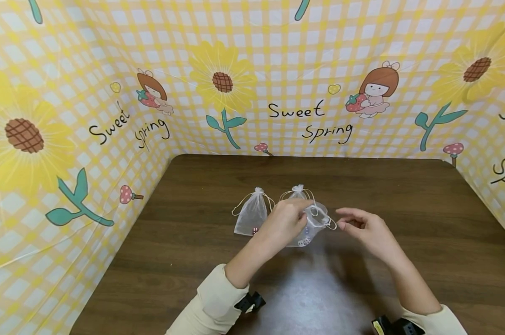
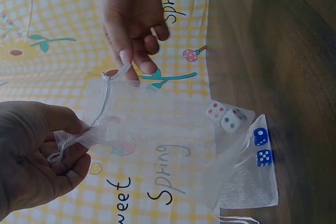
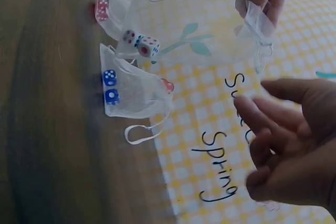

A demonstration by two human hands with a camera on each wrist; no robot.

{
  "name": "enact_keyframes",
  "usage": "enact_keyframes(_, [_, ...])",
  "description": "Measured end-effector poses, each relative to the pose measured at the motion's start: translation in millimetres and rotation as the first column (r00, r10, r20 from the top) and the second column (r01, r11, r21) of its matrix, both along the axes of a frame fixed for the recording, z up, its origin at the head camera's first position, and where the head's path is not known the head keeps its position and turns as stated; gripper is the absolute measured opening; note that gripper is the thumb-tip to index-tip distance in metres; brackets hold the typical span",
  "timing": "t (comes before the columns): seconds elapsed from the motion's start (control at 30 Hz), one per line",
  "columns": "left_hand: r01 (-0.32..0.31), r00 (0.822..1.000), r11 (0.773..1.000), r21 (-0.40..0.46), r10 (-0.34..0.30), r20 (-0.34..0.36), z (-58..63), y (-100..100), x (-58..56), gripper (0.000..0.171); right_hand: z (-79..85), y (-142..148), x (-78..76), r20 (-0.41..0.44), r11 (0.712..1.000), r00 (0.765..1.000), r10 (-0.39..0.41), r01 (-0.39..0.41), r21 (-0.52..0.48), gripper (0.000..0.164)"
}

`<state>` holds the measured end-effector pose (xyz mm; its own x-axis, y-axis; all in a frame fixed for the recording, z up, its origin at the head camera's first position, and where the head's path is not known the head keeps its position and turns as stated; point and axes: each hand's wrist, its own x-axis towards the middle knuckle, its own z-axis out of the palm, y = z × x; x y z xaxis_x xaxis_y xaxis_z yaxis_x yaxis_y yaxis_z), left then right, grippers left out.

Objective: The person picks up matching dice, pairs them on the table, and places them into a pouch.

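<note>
My left hand point(image 1: 283, 223) pinches the gathered mouth of a sheer white drawstring pouch point(image 2: 157, 114), holding it raised over the table. White dice point(image 3: 149, 46) with coloured pips lie in its bottom corner. A looped cord point(image 3: 261, 59) sticks out from the pouch's mouth. Beside that loop is my right hand point(image 1: 369, 232), thumb and forefinger close to the cord's end; in the right wrist view the fingers are spread apart with nothing between them. A second pouch point(image 3: 139, 95), behind the raised one, contains blue dice point(image 2: 263, 157).
To the left on the brown wooden table point(image 1: 185, 260) stands another sheer pouch point(image 1: 251, 214) with red dice point(image 3: 102, 9), partly hidden by my left forearm. Yellow checked cloth point(image 1: 294, 60) walls in the table's back and sides.
</note>
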<state>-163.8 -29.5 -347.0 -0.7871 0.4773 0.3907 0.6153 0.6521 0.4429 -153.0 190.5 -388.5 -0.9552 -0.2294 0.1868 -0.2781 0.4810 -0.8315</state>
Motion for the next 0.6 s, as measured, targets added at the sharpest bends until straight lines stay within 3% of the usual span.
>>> enact_keyframes(0.13, [0.005, 1.000, 1.000, 0.008, -0.005, 0.001, 0.4, 0, 0.5, 0.032, -6.7, 2, -3.0, 0.161, 0.975, 0.973, 0.164, -0.135, -0.177, 0.034])
enact_keyframes(0.33, [0.013, 1.000, 1.000, 0.018, -0.013, -0.009, 0.1, 0, -0.2, 0.030, -12.2, -1, -3.2, 0.218, 0.911, 0.935, 0.279, -0.187, -0.367, 0.039])
enact_keyframes(0.47, [0.016, 1.000, 1.000, 0.024, -0.016, -0.013, 0.1, 0, 0.2, 0.030, -11.5, -4, -3.2, 0.210, 0.898, 0.941, 0.267, -0.164, -0.408, 0.035])
enact_keyframes(0.6, [0.021, 1.000, 0.999, 0.026, -0.020, -0.006, -0.4, -1, 0.7, 0.030, -9.0, -5, -3.5, 0.197, 0.904, 0.959, 0.205, -0.108, -0.414, 0.023])
